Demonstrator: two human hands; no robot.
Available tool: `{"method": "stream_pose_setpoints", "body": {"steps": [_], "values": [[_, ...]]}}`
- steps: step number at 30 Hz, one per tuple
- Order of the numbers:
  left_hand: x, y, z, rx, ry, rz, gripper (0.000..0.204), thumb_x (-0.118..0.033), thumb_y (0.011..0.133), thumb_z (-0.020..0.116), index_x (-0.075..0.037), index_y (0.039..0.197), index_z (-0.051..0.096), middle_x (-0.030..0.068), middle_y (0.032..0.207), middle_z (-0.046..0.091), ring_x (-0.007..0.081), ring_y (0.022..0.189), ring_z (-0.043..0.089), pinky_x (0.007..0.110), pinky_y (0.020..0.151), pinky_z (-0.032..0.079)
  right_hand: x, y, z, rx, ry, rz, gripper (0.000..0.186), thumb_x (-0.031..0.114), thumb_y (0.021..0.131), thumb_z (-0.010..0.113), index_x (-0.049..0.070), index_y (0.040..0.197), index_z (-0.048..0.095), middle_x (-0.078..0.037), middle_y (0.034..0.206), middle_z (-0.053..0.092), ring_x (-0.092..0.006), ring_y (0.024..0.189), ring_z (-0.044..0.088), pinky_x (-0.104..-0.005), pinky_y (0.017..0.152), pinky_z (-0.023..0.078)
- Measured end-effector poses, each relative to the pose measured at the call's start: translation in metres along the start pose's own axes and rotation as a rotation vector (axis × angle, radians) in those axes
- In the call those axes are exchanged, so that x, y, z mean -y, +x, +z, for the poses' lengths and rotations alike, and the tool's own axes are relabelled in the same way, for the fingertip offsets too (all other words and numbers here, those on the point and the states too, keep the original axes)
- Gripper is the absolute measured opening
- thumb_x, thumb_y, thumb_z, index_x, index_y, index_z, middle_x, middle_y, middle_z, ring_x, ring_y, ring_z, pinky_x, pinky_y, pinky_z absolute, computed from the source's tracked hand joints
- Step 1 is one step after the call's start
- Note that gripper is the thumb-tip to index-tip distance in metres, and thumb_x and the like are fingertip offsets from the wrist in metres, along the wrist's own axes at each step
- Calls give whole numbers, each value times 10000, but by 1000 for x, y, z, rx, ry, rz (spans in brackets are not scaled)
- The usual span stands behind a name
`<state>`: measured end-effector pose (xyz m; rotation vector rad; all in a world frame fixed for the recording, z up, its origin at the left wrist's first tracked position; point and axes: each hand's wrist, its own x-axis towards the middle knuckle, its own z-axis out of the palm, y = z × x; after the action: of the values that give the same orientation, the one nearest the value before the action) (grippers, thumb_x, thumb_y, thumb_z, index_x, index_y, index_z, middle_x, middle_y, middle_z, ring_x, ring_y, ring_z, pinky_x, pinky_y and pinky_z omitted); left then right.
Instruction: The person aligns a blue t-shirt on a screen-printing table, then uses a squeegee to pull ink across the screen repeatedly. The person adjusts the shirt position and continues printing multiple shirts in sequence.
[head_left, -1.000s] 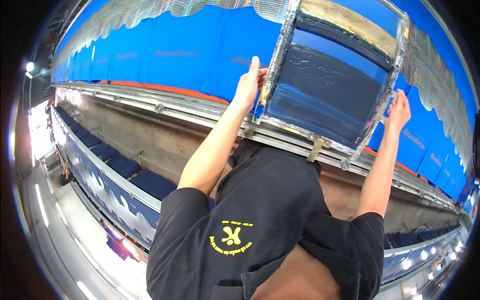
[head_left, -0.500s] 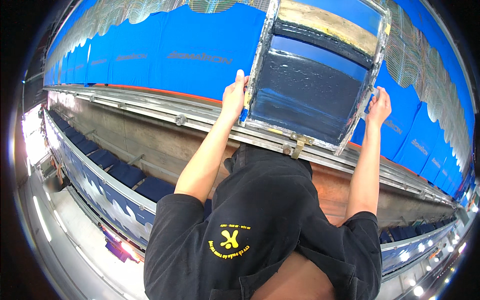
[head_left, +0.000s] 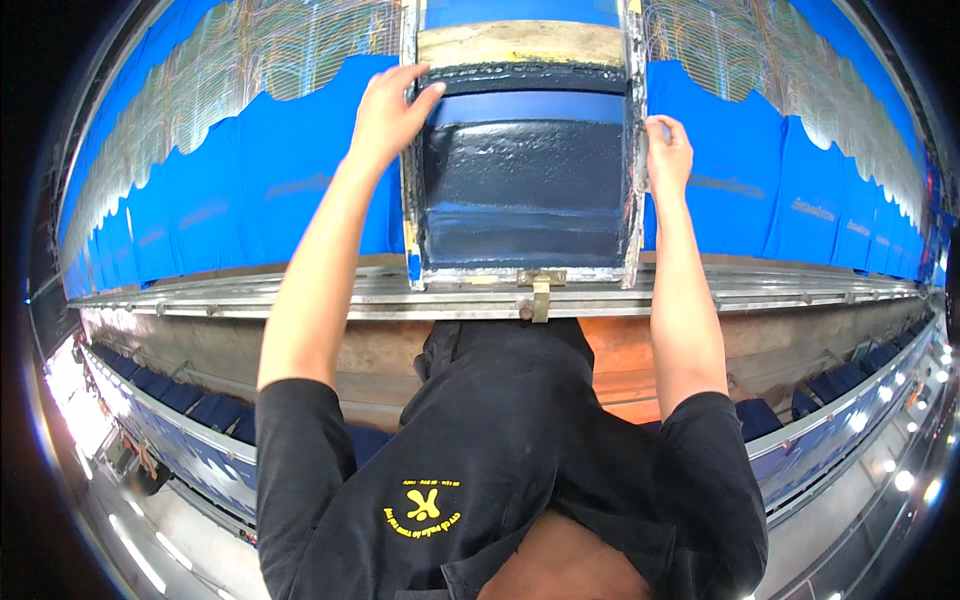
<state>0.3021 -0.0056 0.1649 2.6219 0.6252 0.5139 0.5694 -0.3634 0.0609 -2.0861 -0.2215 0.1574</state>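
Observation:
A screen printing frame (head_left: 634, 200) with ink-crusted rails lies on the blue fabric in front of me. Black ink (head_left: 525, 165) is spread over its mesh, with bluish bands across it. Across the frame's far part lies a squeegee (head_left: 520, 43), with a pale wooden bar and an ink-blackened lower edge. My left hand (head_left: 390, 115) is open over the left rail, thumb and fingers apart, fingertips beside the squeegee's left end. My right hand (head_left: 669, 158) is closed at the right rail, its fingers curled against the frame's outer edge.
Blue fabric pieces (head_left: 340, 195) lie along the table on both sides, beside a strip of wavy-lined surface (head_left: 310, 50). A metal rail (head_left: 230, 297) borders the near edge; a brass bracket (head_left: 541, 297) on the frame meets it. Behind me, another long table carries dark pieces (head_left: 215, 412).
The frame was tilted and now sits square to the rail, flat on the fabric. My left hand has left the frame's side and moved up toward the squeegee; my right stays at the rail.

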Motion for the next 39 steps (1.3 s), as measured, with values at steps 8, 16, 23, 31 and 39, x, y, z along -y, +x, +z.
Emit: {"method": "stream_pose_setpoints", "body": {"steps": [8, 16, 23, 31, 39], "values": [[17, 134, 54, 397, 229, 151, 655, -478, 926, 779, -61, 1421, 680, 225, 1324, 726, 419, 1254, 673, 496, 1080, 526, 6, -13, -7, 49, 91, 32, 333, 305, 983, 783, 41, 1183, 756, -93, 1150, 765, -177, 1073, 687, -325, 979, 521], [17, 153, 75, 545, 257, 136, 693, -410, 805, 877, -100, 1401, 706, 196, 1235, 762, 400, 1195, 704, 504, 1058, 532, 8, -13, -4, 23, 158, 120, 337, 273, 1045, 743, 35, 1284, 723, 29, 938, 678, -40, 742, 538, -230, 641, 435], [-4, 145, 48, 461, 140, 233, 549, -285, 756, 899, -58, 1229, 736, 172, 1068, 722, 392, 1065, 693, 519, 941, 534, 12, -9, -15, -161, 227, 171, 460, 342, 999, 799, -10, 1278, 701, -68, 1050, 713, -116, 959, 630, -294, 830, 517], [-43, 40, 27, 220, 225, 331, 341, -282, 839, 868, -72, 1021, 671, 118, 955, 688, 358, 949, 692, 498, 834, 547, 128, 14, -17, 255, -440, -974, 611, 499, 824, 887, 65, 1230, 747, -110, 1188, 747, -333, 1161, 666, -475, 1067, 450], [-62, 9, 49, 59, 316, 162, 435, -509, 766, 904, -114, 848, 742, 66, 845, 712, 301, 836, 738, 435, 730, 605, 114, 2, 14, 313, -663, -875, 359, 348, 784, 895, 101, 924, 674, -56, 918, 697, -298, 962, 671, -454, 869, 467]]}}
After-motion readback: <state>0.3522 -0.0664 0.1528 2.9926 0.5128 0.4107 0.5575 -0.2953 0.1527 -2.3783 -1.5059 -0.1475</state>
